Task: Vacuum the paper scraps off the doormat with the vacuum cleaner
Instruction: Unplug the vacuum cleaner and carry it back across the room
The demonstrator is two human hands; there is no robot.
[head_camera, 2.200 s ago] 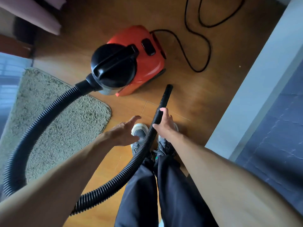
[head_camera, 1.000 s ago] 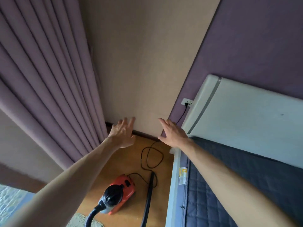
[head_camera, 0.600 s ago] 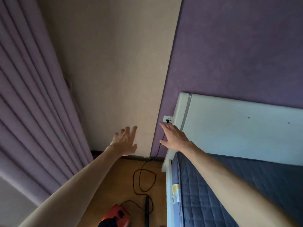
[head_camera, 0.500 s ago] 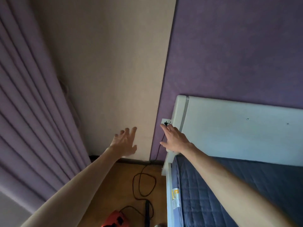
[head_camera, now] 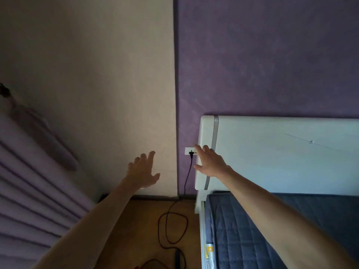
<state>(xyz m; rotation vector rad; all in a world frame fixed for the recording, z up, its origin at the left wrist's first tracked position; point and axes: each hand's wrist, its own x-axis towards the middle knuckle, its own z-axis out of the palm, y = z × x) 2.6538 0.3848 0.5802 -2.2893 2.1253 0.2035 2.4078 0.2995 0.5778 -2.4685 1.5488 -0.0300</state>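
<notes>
We hold right hand (head_camera: 210, 162) out at wall socket (head_camera: 188, 151), fingers straight, gripping nothing; index tip just right of plug (head_camera: 191, 153), nearer than left hand (head_camera: 142, 171), which is spread and empty. Vacuum's cord (head_camera: 186, 177) drops vertically from plug to floor; wand (head_camera: 177, 259) at bottom edge; doormat unseen.

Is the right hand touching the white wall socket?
Cannot tell. Head view: the right hand overlaps the wall socket at a fingertip, beside the black plug; depth unclear.

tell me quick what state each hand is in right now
Left hand: open, fingers spread, holding nothing.
Right hand: open, straight fingers at the white rectangular wall socket with the black plug; holding nothing.
</notes>
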